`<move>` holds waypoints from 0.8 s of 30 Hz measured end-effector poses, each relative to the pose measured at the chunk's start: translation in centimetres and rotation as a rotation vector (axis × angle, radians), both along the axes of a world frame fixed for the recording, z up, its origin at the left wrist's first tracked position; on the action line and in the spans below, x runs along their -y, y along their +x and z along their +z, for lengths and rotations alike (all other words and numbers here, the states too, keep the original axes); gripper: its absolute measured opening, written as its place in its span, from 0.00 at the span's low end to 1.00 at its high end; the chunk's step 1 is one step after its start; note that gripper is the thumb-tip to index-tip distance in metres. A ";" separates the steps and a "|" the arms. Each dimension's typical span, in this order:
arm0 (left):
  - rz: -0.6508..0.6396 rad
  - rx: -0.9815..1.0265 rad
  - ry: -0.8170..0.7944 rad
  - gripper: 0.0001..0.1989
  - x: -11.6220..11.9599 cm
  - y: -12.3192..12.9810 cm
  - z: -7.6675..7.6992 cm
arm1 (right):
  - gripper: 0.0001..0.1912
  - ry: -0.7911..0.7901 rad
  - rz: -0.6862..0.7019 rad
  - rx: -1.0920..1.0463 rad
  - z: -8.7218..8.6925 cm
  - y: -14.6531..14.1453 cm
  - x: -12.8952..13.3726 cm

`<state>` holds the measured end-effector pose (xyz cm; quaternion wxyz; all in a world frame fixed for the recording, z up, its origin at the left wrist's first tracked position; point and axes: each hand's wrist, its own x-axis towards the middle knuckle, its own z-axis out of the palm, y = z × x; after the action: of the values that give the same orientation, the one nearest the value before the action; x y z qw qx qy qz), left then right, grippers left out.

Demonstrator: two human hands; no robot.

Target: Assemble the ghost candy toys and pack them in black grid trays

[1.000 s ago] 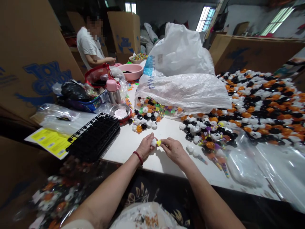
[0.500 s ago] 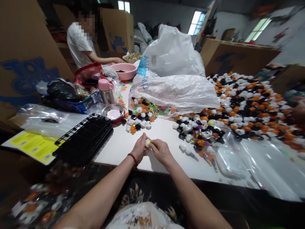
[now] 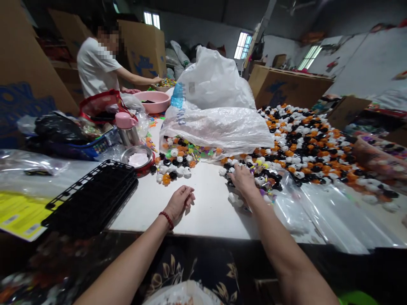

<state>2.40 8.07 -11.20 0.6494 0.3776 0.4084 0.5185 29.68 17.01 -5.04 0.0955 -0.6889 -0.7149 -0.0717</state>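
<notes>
Across table [image 3: 208, 203], we're parting hands: right hand [image 3: 243, 180] reaching into toys [image 3: 260, 181] at right, fingers curled, hold unclear; left hand [image 3: 178, 202] staying near, half-open, seemingly empty; two-handed handling apparently pausing.

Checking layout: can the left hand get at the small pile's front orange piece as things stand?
Likely yes: only white tabletop shows between the left hand and the orange piece, and nothing covers that piece.

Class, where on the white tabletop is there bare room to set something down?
Bare white tabletop lies between the left hand and the right hand, reaching toward the white plastic bag. Another patch separates the black plastic trays from the left hand. Crowded: the right side, with heaped orange, black and white pieces and clear bags.
</notes>
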 end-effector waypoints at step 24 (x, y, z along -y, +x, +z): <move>0.095 0.454 -0.095 0.29 -0.8 -0.7 0.3 | 0.29 -0.048 0.683 -0.484 -3.2 -17.2 3.8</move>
<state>1.73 8.87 -10.85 0.7165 0.2007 0.2931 0.6004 12.46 13.24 -8.25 0.2630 -0.4111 -0.8608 0.1447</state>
